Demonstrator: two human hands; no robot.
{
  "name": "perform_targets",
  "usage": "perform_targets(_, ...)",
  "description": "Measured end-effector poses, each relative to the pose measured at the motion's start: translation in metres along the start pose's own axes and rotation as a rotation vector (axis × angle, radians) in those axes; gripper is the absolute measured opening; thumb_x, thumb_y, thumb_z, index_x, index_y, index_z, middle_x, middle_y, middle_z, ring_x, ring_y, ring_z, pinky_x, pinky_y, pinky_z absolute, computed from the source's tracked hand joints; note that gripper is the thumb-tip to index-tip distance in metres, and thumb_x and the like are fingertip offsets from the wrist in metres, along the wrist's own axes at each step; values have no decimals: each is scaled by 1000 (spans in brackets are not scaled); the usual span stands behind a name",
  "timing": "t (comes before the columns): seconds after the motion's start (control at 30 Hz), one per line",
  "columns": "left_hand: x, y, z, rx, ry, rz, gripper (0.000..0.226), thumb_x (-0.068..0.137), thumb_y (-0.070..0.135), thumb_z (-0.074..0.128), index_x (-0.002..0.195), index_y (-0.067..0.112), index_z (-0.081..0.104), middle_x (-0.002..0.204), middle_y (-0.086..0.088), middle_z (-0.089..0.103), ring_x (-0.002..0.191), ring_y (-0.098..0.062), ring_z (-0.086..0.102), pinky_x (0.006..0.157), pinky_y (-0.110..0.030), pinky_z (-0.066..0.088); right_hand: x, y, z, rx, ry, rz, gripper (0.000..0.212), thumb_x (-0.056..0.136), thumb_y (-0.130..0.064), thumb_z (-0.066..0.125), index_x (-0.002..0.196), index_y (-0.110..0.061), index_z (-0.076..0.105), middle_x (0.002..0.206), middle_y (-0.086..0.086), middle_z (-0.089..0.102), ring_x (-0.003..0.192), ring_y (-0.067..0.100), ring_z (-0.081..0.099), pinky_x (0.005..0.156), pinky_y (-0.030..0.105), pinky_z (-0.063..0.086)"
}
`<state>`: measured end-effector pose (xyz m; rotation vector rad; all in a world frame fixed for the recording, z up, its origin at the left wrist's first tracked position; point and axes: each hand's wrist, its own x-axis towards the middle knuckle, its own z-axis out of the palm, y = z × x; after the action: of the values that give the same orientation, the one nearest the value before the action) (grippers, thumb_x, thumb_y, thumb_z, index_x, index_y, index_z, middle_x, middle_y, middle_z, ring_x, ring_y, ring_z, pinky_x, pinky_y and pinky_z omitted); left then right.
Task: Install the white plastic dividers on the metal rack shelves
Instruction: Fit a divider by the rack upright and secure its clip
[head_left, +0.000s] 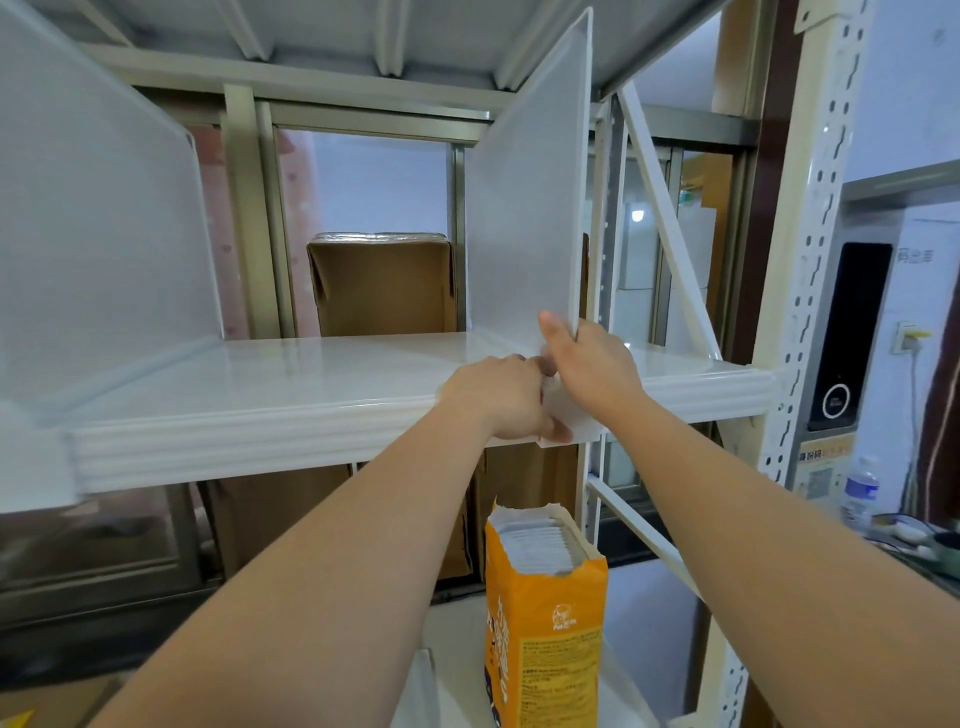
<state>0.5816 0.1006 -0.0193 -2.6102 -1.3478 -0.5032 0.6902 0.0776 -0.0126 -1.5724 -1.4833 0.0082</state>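
Note:
A translucent white plastic divider (524, 197) stands upright on the white metal shelf (291, 379), towards its right end, reaching almost to the shelf above. My right hand (589, 364) grips the divider's front edge low down, thumb on its left face. My left hand (504, 397) curls over the shelf's front lip and holds the divider's white foot clip (569, 415) that hooks over the lip. A second divider (98, 234) stands on the same shelf at the far left.
An open orange bag (545, 608) of flat white packets stands on the lower shelf below my hands. Cardboard boxes (382, 286) sit behind the rack. The perforated rack upright (810, 249) rises at the right, with a water bottle (860, 493) beyond it.

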Motion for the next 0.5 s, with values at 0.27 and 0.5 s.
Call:
perform_targets(0.27,-1,3,1,1,71,-45,62,85,49,52,140,27,33,116,2,63,89,-18,59,73,-34,49,-11,7,11,-144,160,-149,42,102,-35,21,121,-12,51,87,2,55,83,18,59,72,25,39)
perform_targets(0.5,3,4,0,-44,-5,-92,86,83,40,54,149,31,1,132,-1,56,110,-25,58,86,-40,48,-17,2,6,-182,169,-196,39,100,-23,34,136,-10,31,85,8,60,74,18,55,71,30,46)
